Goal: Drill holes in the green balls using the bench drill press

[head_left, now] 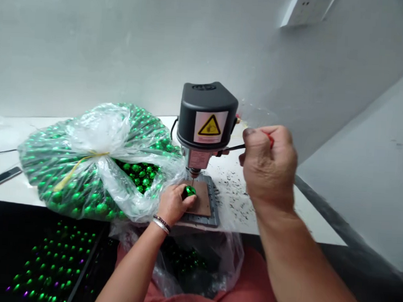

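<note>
A: Hazards noted?
B: Slip or nicked skin possible: smooth green ball (190, 191) pinched by left hand (172, 203) close under drill bit (192, 182), on brown board (203, 202). Lever (236, 148) gripped by right hand (271, 166); if pressed off-centre, ball could be rolled.
A: Look?
B: Round, glossy, partly hidden; any hole cannot be seen.

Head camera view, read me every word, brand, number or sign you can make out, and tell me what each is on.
No words, brands or numbers are readable.
Yellow warning triangle with a hand symbol: on the front of the drill press's black housing.
Red print under it: too small to read.
Pink label below the housing: lines too blurred to read.
</note>
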A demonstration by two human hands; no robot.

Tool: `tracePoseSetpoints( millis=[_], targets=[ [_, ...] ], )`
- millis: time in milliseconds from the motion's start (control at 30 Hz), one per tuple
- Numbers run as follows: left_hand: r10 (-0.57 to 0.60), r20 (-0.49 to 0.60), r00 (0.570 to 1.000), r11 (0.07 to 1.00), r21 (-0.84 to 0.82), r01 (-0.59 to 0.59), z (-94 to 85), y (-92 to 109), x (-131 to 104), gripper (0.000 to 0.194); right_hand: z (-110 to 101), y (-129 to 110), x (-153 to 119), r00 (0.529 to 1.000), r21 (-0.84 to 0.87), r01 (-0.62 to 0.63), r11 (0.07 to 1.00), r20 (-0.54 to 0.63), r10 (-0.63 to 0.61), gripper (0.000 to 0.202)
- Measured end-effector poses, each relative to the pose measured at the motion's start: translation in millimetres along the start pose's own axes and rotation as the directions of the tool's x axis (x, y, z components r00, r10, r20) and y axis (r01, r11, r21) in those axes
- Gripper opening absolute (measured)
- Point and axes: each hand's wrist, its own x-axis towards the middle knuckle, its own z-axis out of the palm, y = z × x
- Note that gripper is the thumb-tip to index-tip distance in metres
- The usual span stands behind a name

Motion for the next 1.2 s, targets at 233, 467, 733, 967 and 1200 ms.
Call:
tracePoseSetpoints(
  millis=[233,467,733,967,1200],
  targets=[
    [0.242,0.269,0.932,0.912,-0.390,-0.125,-59.5,-6.3,-28.8,0.057,-2.1,-6.5,14.0,0.995,-0.089,-0.078,0.993,0.054,0.083,0.037],
    [-0.271,-0.027,0.962,0.911,0.315,0.266,-76.9,-55.4,35.4,0.038,-4.0,-6.0,9.3,0.988,-0.082,-0.129,0.988,0.071,0.135,0.041],
    [-0.336,0.029,0.941,0.878,0.371,0.302,-40.7,-69.6,41.3,0.048,-6.2,-2.5,2.8,0.987,-0.061,-0.122,0.991,0.093,0.127,0.041],
    [-0.351,0.033,0.936,0.931,0.120,0.345,-46.3,-82.4,49.2,0.050,-6.6,-1.7,0.3,0.994,-0.009,-0.068,0.998,0.085,0.069,0.033],
    [-0.409,0.080,0.909,0.445,-0.852,0.275,-81.9,-48.5,19.7,0.056,-6.6,1.4,-0.8,0.994,0.052,-0.056,0.997,0.095,0.051,0.030]
  ],
)
